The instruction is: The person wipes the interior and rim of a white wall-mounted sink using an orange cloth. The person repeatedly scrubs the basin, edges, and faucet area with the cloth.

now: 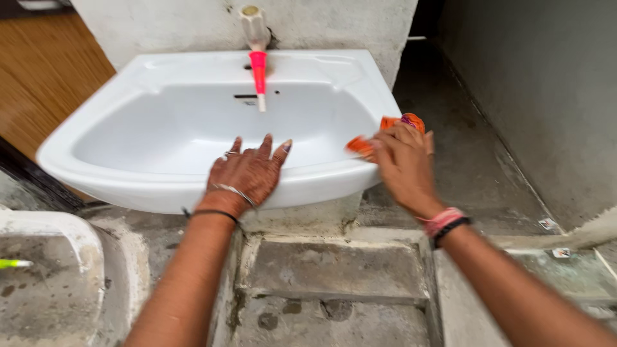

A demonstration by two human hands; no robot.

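White ceramic sink (160, 71), right front rim under an orange scrubbing cloth (392, 132) bunched in closed right hand (403, 164); left hand (247, 173) flat, grip open, bracing front edge. Best wiped with steady pressure, overlapping strokes along the rim
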